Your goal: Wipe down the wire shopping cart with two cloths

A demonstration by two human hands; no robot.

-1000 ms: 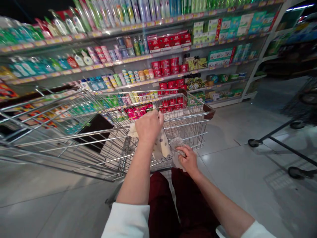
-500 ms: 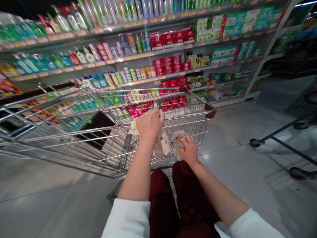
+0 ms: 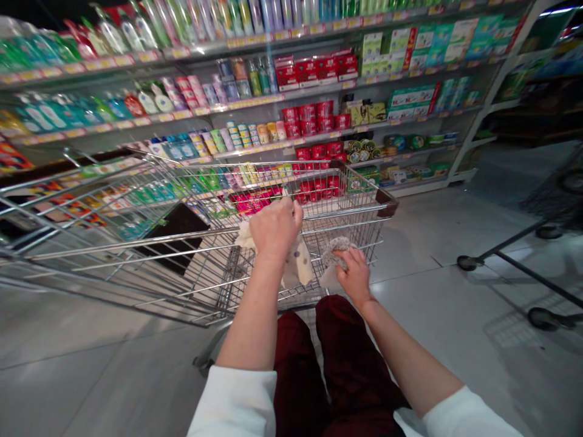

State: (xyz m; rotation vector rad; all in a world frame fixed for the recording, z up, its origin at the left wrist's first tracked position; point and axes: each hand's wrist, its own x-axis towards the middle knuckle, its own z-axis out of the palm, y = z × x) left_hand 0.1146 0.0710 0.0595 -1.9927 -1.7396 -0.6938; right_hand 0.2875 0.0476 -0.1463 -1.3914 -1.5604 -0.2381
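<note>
Shelving: long white-framed shelves (image 3: 182, 114) with yellow price strips, holding bottles, red tins and boxes
Upright: white shelf post (image 3: 489, 103), tilted by the lens
Floor: pale glossy tiles (image 3: 432, 249) with dark seams
Right side: dark wheeled metal frame (image 3: 542, 318) on casters
Light: bright ceiling strip (image 3: 553, 10), dim room beyond

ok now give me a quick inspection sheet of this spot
surface: pale tiled floor beneath a wire shopping cart
job's things: spotted cream cloth hanging in the cart; fuzzy grey pad at the right hand
clutter: dark flat panel inside the cart
hands: left hand closed over the cloth; right hand with fingers on the pad
cables: nothing seen
surroundings: store shelving stocked with bottles and boxes; wheeled metal frame at right
</note>
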